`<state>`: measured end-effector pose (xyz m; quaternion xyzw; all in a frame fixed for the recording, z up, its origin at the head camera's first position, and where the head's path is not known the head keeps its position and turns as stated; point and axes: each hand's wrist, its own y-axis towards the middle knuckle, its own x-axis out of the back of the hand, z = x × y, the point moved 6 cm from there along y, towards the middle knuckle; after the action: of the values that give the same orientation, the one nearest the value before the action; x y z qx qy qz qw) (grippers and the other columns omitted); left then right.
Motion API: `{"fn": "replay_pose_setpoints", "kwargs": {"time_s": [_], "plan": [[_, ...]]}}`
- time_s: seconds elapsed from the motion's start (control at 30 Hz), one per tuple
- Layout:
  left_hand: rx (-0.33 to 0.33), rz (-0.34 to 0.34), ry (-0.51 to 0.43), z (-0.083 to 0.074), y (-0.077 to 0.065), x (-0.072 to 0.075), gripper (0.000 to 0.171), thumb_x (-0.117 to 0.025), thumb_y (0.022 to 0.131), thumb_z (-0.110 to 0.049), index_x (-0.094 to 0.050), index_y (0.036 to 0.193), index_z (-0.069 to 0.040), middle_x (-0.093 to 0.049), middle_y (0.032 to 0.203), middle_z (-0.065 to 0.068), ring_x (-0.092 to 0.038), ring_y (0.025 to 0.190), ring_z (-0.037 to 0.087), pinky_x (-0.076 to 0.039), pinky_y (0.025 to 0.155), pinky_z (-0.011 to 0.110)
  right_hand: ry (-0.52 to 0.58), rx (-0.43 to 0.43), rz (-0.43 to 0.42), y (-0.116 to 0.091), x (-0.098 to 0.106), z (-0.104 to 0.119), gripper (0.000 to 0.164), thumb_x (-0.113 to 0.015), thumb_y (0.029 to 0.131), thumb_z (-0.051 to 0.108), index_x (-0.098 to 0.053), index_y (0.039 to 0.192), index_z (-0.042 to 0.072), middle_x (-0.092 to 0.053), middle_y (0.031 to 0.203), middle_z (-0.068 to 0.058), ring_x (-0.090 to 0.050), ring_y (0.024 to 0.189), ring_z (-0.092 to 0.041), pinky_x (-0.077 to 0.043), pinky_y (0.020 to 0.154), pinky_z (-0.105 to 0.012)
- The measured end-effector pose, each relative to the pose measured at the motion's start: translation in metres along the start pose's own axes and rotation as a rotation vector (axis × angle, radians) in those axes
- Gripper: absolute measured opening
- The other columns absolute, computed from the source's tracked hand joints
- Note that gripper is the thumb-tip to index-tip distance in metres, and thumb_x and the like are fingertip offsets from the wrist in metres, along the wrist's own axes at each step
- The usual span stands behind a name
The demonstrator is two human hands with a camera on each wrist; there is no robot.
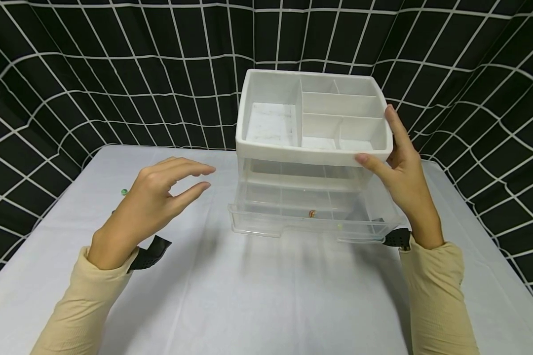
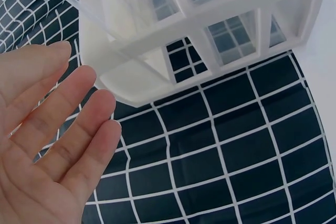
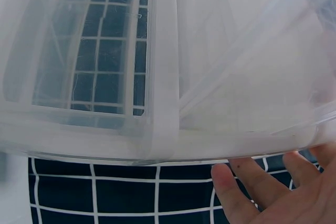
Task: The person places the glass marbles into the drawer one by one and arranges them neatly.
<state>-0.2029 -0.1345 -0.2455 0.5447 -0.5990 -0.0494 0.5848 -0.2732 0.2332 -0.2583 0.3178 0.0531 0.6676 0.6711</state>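
A white desktop organizer [image 1: 271,152] with several compartments in its top stands toward the back of the table. Its clear drawer [image 1: 257,222] is pulled out at the front, and a small orange-brown piece [image 1: 312,213] shows in it. My right hand [image 1: 401,172] grips the organizer's right end, thumb on the front rim and fingers along the side. Left of the organizer, my left hand [image 1: 155,197] hovers with thumb and fingers apart, holding nothing. In the left wrist view its relaxed fingers [image 2: 79,129] appear beside the white frame.
A white cloth covers the table [image 1: 248,305]. On it, past the left hand, lies a small green bead [image 1: 124,192]. Black curtain with a white grid [image 1: 160,79] encloses the back and sides. Black straps [image 1: 151,254] hang at both wrists.
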Motion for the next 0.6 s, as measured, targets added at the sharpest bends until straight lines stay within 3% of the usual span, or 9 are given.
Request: {"fn": "replay_pose_setpoints", "kwargs": {"time_s": [0.27, 0.6], "plan": [[0.065, -0.012, -0.007, 0.011, -0.008, 0.000, 0.032, -0.078, 0.078, 0.008, -0.074, 0.108, -0.001, -0.076, 0.103, 0.008, -0.069, 0.100, 0.021, -0.044, 0.093, 0.008, -0.008, -0.002, 0.005, 0.000, -0.001, 0.001, 0.089, -0.070, 0.089, 0.001, -0.020, 0.157, 0.031, -0.026, 0.163, -0.003, -0.049, 0.124, -0.018, -0.047, 0.092, -0.010], [0.090, -0.031, 0.008, 0.024, -0.017, 0.002, 0.034, -0.078, 0.077, 0.008, -0.073, 0.109, -0.002, -0.075, 0.103, 0.009, -0.068, 0.093, 0.021, -0.044, 0.085, 0.007, 0.022, -0.005, 0.006, 0.000, -0.001, 0.000, 0.088, -0.069, 0.090, 0.001, -0.021, 0.157, 0.031, -0.026, 0.163, -0.004, -0.049, 0.124, -0.018, -0.048, 0.090, -0.008]]}}
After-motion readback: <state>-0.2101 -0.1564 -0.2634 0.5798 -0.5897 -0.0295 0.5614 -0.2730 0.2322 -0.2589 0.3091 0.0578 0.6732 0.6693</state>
